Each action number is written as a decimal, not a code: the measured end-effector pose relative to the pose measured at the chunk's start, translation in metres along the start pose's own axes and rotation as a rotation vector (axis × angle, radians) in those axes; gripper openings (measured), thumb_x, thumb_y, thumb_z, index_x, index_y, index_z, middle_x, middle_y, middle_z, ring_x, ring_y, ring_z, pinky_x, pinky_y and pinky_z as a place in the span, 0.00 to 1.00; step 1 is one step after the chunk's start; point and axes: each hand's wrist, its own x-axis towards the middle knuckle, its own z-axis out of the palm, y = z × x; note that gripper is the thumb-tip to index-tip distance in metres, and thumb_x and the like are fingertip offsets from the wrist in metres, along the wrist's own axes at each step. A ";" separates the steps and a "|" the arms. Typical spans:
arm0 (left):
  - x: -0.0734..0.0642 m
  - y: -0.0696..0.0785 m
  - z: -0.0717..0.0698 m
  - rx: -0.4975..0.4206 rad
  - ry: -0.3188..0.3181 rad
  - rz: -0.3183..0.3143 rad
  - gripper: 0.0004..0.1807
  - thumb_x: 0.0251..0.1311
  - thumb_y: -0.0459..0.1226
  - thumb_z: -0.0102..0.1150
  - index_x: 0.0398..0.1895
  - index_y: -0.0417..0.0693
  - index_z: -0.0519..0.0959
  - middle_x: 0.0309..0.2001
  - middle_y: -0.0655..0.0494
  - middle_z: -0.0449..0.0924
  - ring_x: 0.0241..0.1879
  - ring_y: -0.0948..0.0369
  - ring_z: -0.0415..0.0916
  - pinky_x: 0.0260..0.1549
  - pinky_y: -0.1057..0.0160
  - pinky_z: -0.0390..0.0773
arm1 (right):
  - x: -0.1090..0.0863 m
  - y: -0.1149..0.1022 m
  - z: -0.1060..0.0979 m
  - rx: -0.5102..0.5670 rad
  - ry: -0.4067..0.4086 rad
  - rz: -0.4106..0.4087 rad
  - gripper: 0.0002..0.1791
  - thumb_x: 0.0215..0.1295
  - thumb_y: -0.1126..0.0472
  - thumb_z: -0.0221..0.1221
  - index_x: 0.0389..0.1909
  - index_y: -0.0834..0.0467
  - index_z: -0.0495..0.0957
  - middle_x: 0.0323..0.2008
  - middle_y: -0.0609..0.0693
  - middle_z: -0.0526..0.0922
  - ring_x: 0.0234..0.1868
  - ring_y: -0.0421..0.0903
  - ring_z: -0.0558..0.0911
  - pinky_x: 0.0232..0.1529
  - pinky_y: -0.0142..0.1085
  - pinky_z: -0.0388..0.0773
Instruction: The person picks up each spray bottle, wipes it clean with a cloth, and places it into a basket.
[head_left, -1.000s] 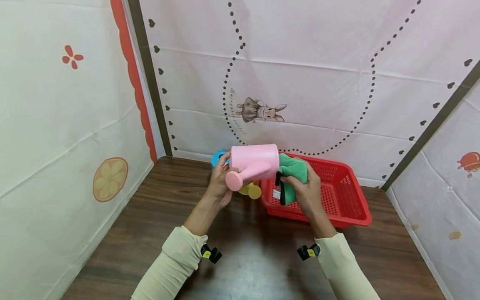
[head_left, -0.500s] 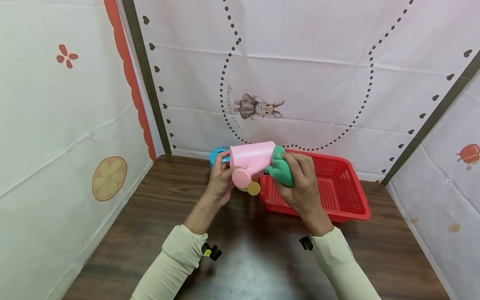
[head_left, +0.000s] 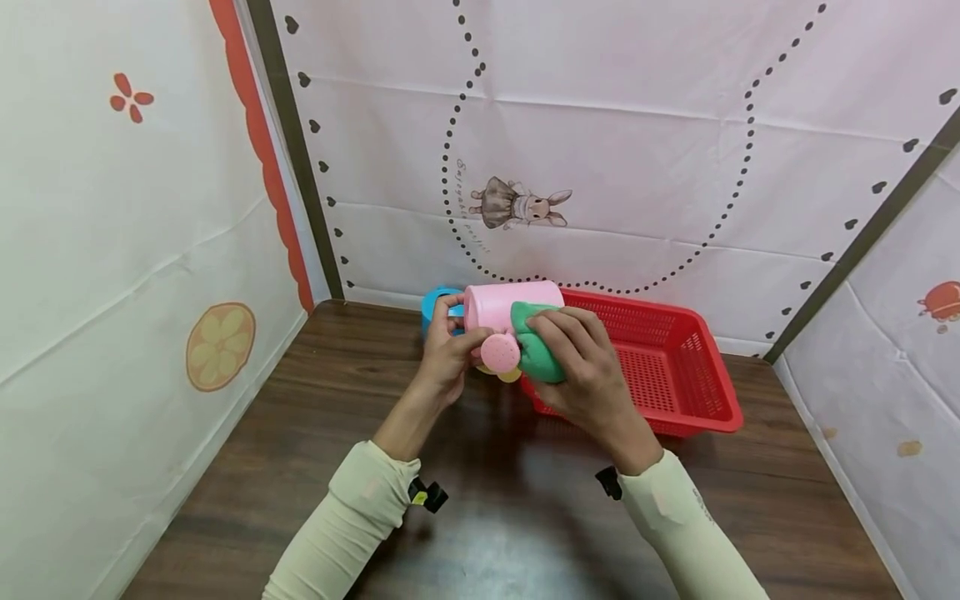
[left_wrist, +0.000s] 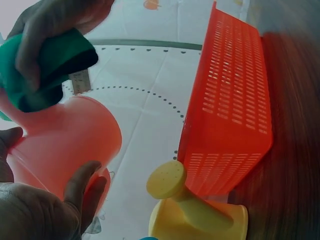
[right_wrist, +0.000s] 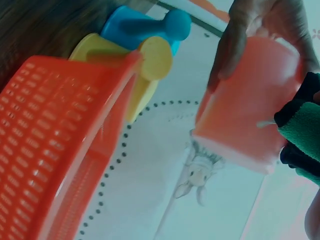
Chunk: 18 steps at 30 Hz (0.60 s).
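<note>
A pink watering can (head_left: 498, 302) lies on its side in the air above the table, its round sprinkler head (head_left: 500, 353) facing me. My left hand (head_left: 442, 367) grips it at its left end, thumb near the spout and fingers round the body. My right hand (head_left: 592, 375) holds a bunched green cloth (head_left: 542, 358) with a black edge and presses it on the spout beside the sprinkler head. In the left wrist view, the cloth (left_wrist: 55, 65) covers most of the spout, and the can's body (left_wrist: 75, 140) shows below it.
A red perforated basket (head_left: 697, 367) stands on the wooden table (head_left: 345, 400) behind my right hand. To its left are a blue watering can (head_left: 433, 302) and a yellow watering can (left_wrist: 200, 220), both partly hidden in the head view. A white printed curtain (head_left: 645, 167) hangs behind.
The green cloth has moved left from the can's right end onto its spout. The right hand has turned over the cloth. The sprinkler head has shifted right and now faces me.
</note>
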 end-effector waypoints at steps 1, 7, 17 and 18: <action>0.000 0.000 0.000 -0.001 -0.002 0.002 0.40 0.63 0.32 0.70 0.76 0.48 0.63 0.51 0.48 0.71 0.35 0.61 0.82 0.28 0.68 0.88 | 0.001 -0.002 0.000 0.008 0.006 -0.006 0.45 0.42 0.60 0.89 0.64 0.61 0.81 0.59 0.60 0.87 0.62 0.61 0.82 0.62 0.55 0.87; 0.001 0.003 0.002 -0.032 0.003 0.016 0.38 0.63 0.31 0.69 0.74 0.49 0.63 0.52 0.48 0.70 0.37 0.60 0.83 0.30 0.67 0.90 | 0.007 -0.008 -0.004 0.044 0.008 0.000 0.43 0.45 0.60 0.88 0.64 0.62 0.82 0.59 0.59 0.87 0.63 0.60 0.83 0.62 0.55 0.88; 0.003 0.006 -0.002 0.088 0.195 0.140 0.41 0.53 0.33 0.81 0.67 0.49 0.65 0.55 0.46 0.71 0.53 0.54 0.78 0.39 0.67 0.89 | 0.006 -0.011 -0.016 0.117 0.087 0.117 0.38 0.51 0.59 0.81 0.64 0.63 0.81 0.60 0.62 0.85 0.62 0.63 0.82 0.64 0.48 0.84; 0.002 0.006 -0.002 0.091 0.203 0.145 0.42 0.53 0.34 0.82 0.67 0.50 0.65 0.56 0.46 0.72 0.53 0.54 0.78 0.39 0.67 0.89 | 0.008 -0.013 -0.015 0.102 0.092 0.086 0.38 0.50 0.58 0.81 0.64 0.63 0.81 0.59 0.62 0.86 0.62 0.63 0.82 0.64 0.47 0.84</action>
